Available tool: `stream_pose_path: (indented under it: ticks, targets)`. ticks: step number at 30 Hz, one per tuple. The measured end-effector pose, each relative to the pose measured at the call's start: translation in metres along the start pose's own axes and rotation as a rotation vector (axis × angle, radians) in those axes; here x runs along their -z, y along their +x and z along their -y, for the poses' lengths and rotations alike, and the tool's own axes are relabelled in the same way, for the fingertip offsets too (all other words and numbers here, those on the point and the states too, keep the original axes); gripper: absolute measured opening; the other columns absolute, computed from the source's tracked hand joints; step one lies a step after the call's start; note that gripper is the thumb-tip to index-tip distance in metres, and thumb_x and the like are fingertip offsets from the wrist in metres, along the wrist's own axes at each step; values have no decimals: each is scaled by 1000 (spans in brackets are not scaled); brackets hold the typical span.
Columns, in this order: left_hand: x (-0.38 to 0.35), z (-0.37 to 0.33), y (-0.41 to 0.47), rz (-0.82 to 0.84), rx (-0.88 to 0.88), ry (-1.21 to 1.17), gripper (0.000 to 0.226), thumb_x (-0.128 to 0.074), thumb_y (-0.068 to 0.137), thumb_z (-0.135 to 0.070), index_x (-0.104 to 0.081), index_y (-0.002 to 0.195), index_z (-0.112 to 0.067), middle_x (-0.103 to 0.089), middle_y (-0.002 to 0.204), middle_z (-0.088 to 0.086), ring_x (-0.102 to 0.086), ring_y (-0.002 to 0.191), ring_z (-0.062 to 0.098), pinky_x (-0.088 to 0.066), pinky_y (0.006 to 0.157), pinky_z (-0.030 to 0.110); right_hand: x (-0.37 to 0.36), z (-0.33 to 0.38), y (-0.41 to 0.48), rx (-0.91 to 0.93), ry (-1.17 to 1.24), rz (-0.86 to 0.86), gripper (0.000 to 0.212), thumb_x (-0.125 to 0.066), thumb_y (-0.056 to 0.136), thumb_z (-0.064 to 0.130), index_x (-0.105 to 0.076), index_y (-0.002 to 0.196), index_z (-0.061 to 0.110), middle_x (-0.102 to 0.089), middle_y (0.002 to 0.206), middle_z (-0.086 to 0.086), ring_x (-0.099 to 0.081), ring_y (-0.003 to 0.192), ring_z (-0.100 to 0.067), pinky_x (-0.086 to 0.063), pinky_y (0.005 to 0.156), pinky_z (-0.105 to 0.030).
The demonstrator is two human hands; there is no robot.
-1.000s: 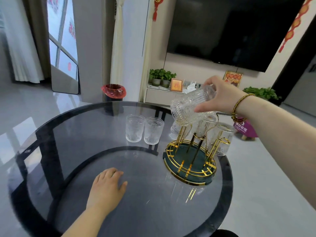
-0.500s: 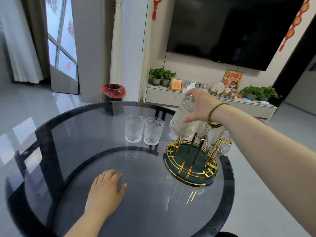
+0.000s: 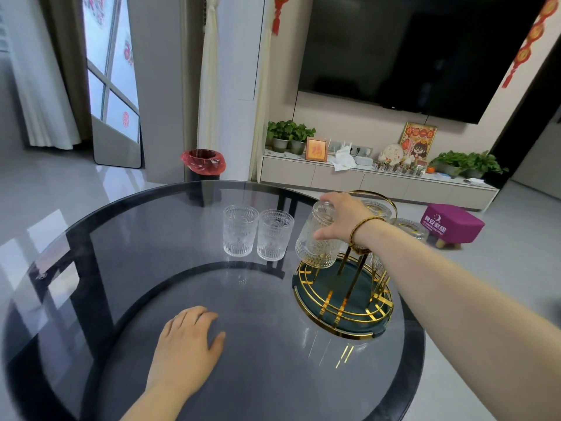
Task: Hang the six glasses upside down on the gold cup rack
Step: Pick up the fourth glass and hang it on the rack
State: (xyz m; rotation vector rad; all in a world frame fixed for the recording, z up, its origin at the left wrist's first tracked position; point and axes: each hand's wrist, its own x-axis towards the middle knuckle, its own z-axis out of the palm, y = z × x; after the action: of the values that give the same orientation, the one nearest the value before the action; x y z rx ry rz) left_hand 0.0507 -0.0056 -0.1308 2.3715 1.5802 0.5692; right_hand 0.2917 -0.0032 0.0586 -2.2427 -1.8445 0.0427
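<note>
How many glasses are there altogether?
5 visible: two upright on the table, left one, right one; one upside down under the right hand at; two on the rack and. More may be hidden.

Clear ribbed glasses [image 3: 240, 230], gold rack [image 3: 343, 299] on dark green base — smoky grey glass table [image 3: 136, 238].

White characters, 康安家居, with a small moon-and-stars mark above them, stood on the near face of a purple stool [image 3: 452, 224] on the floor beyond the table's far right edge. A small orange framed picture [image 3: 316, 149] at the left end of the low cabinet [image 3: 340, 179] bore one gold character, too blurred to read. A red-and-gold poster [image 3: 419, 140] leaning on the wall above the cabinet carried a line of characters across its top, likewise illegible. Red roundels on the window glass [image 3: 125, 118] could not be read.
</note>
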Motion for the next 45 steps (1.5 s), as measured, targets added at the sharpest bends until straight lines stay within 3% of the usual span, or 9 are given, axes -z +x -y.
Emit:
stream_pose_path:
  ticks: [24, 39, 42, 45]
  targets:
    - [1, -1, -1, -20, 4, -31, 38, -48, 88, -37, -48, 123, -24, -45, 135, -6, -34, 131, 14, -24, 112, 31, -14, 3, 0, -21, -21, 57, 74, -62, 76, 35, -24, 136, 13, -31, 145, -9, -20, 134, -30, -21, 108, -39]
    - [2, -2, 0, -11, 9, -22, 39, -45, 89, -38, -45, 125, -25, -42, 138, -6, -31, 133, 13, -21, 112, 30, -17, -5, 3, -69, -53, 41, 75, -60, 74, 40, -24, 136, 17, -33, 144, -6, -20, 132, -33, -26, 105, -44]
    - [3, -3, 0, 9, 8, 0, 39, -42, 90, -40, -42, 127, -26, -40, 139, -8, -29, 133, 11, -20, 112, 29, -16, -2, -1, -55, -49, -26, 75, -60, 74, 42, -24, 135, 18, -32, 145, -6, -20, 132, -32, -24, 106, -43]
    - [4, -2, 0, 23, 3, 7, 40, -42, 90, -38, -43, 127, -25, -42, 139, -7, -31, 133, 11, -21, 113, 29, -16, 6, -7, 51, -1, -246, 66, -59, 76, 36, -31, 132, 16, -35, 142, -6, -21, 131, -27, -17, 108, -36]
